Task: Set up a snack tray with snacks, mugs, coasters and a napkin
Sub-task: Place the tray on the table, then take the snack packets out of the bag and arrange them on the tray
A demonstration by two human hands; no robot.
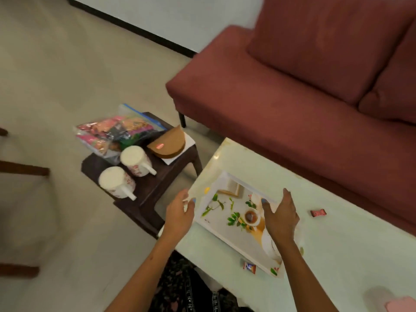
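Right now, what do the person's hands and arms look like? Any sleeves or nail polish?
Both arms are bare, with no sleeves, watch or bracelets in sight. The left hand and right hand have light blue polish on the thumbnails. No rings show. Dark patterned clothing appears below the arms.

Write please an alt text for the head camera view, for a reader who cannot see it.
Both hands, left hand and right hand, grip a white printed tray on a pale table. Two upturned mugs, a snack bag and brown coasters wait on a dark stool beside a red sofa.
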